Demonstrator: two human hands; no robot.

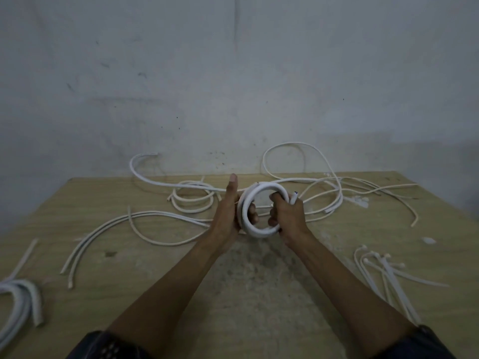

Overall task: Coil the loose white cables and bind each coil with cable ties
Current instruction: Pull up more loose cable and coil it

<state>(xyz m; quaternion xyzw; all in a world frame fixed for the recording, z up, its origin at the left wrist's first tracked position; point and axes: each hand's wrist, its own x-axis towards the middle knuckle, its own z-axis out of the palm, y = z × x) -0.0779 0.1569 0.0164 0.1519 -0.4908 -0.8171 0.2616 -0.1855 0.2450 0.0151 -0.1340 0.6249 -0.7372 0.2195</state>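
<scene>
While both hands clasp it, the tight ring-shaped coil of thick white cable (267, 187) stands on edge just above the pale wooden desk (155, 281), its opening facing the person. The left hand (228, 211) grips the coil's left rim, fingers hooked through the hole, thumb straight up. The right hand (287, 216) curls round the right rim, pinning the free cable end (294, 198). The bundle of white plastic cable ties (383, 268) lies right of the coil and nearer the person, so the right hand looks best placed to fetch one.
</scene>
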